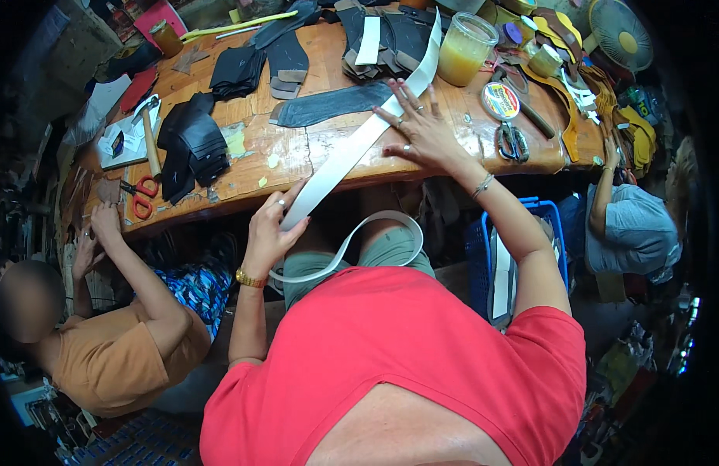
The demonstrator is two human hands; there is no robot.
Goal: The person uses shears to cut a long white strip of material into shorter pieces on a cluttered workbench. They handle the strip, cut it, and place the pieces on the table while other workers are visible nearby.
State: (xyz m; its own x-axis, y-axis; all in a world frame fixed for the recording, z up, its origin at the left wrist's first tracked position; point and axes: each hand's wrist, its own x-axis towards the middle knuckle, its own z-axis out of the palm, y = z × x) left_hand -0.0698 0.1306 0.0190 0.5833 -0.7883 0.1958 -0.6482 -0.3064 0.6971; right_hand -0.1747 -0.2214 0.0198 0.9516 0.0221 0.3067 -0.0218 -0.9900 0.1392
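A long white strip (352, 151) runs diagonally across the wooden workbench (290, 151) and loops down over my lap. My left hand (270, 229) grips the strip just below the bench's near edge. My right hand (422, 128) lies flat on the bench with fingers spread, pressing the strip's right side. A dark grey sole-shaped piece (336, 102) lies just beyond the strip.
Black leather pieces (192, 144), a hammer (150, 140), red-handled scissors (142, 194), a plastic jar of yellow liquid (464, 48), a round tin (501, 101) and pliers (512, 141) lie on the bench. One person sits at my left (119, 342), another at my right (631, 225). A blue basket (484, 264) stands by my right leg.
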